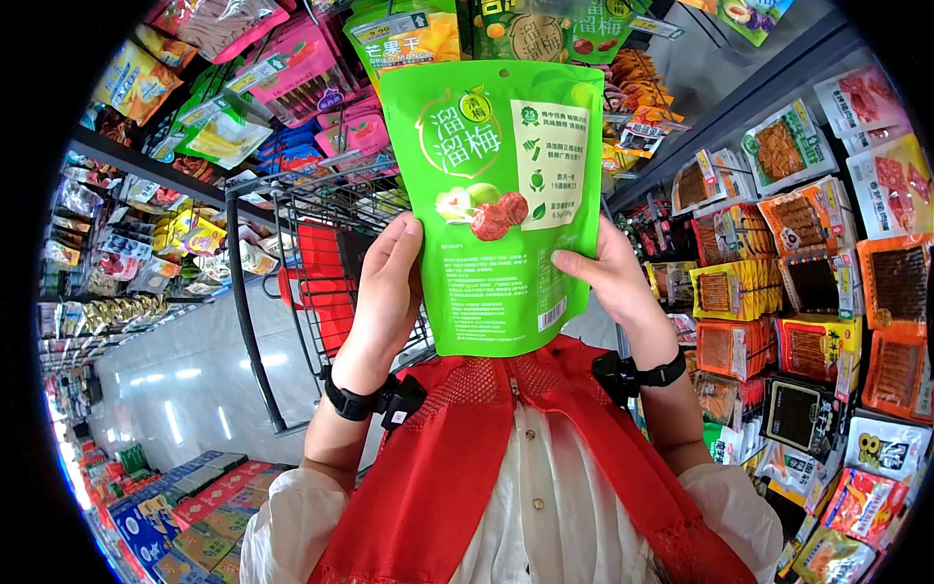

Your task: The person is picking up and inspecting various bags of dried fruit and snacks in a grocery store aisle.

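A green snack pouch of dried plums is held upright in front of my chest, its printed back with small text and a barcode facing me. My left hand grips its left edge, the thumb along the side and the other fingers hidden behind. On the right edge, my right hand pinches the pouch with the thumb lying on the front near the barcode. Both wrists wear black straps with small black devices.
Behind the pouch to the left stands a black wire shopping cart with a red panel. Hanging packaged snacks line the right rack. More bags, including dried mango, hang ahead. Stacked boxes sit at lower left.
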Motion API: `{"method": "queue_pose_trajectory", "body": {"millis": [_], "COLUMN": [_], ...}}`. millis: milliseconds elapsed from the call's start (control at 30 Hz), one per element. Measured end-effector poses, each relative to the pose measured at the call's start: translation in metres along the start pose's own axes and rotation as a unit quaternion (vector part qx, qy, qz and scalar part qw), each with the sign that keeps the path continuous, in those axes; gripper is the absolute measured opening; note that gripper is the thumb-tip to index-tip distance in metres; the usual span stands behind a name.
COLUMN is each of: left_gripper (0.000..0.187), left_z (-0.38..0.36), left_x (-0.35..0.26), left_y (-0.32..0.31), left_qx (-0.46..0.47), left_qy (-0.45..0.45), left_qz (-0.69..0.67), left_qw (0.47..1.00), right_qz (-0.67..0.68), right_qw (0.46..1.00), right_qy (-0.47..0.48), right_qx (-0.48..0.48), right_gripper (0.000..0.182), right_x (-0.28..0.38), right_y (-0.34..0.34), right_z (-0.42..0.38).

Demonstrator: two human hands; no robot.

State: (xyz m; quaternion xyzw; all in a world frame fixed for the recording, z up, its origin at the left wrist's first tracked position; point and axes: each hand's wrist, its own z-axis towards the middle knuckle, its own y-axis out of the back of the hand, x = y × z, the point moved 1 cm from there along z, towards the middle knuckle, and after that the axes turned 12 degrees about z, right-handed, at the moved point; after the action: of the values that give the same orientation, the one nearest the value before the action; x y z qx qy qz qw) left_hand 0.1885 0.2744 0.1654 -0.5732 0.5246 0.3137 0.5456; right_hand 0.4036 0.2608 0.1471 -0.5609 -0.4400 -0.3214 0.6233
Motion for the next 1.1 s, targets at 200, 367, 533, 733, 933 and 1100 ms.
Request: {"method": "queue_pose_trajectory", "body": {"millis": [200, 367, 533, 733, 933, 1100], "left_gripper": [0.024, 0.024, 0.027, 0.027, 0.028, 0.031], "left_z": [0.005, 0.014, 0.021, 0.024, 0.025, 0.027], "left_x": [0.003, 0.006, 0.02, 0.027, 0.033, 0.039], "left_y": [0.003, -0.003, 0.001, 0.002, 0.005, 0.01], "left_qx": [0.008, 0.003, -0.006, 0.003, -0.003, 0.011], "left_qy": [0.007, 0.003, 0.032, 0.036, 0.046, 0.046], "left_qz": [-0.002, 0.005, -0.004, -0.004, -0.007, -0.001], "left_qw": [1.0, 1.0, 0.999, 0.999, 0.999, 0.999], "right_qz": [0.003, -0.014, -0.067, -0.087, -0.089, -0.073], "right_qw": [1.0, 1.0, 0.998, 0.996, 0.996, 0.997], "right_qy": [0.01, 0.003, -0.001, -0.01, -0.011, -0.015], "right_qx": [-0.006, -0.012, 0.007, 0.015, 0.022, 0.006], "right_gripper": [0.041, 0.04, 0.041, 0.038, 0.036, 0.031], "right_x": [-0.001, 0.002, -0.004, -0.006, -0.006, -0.012], "right_y": [-0.001, 0.003, 0.007, 0.004, 0.003, 0.005], "right_z": [0.002, 0.002, 0.0, -0.001, -0.003, -0.004]}}
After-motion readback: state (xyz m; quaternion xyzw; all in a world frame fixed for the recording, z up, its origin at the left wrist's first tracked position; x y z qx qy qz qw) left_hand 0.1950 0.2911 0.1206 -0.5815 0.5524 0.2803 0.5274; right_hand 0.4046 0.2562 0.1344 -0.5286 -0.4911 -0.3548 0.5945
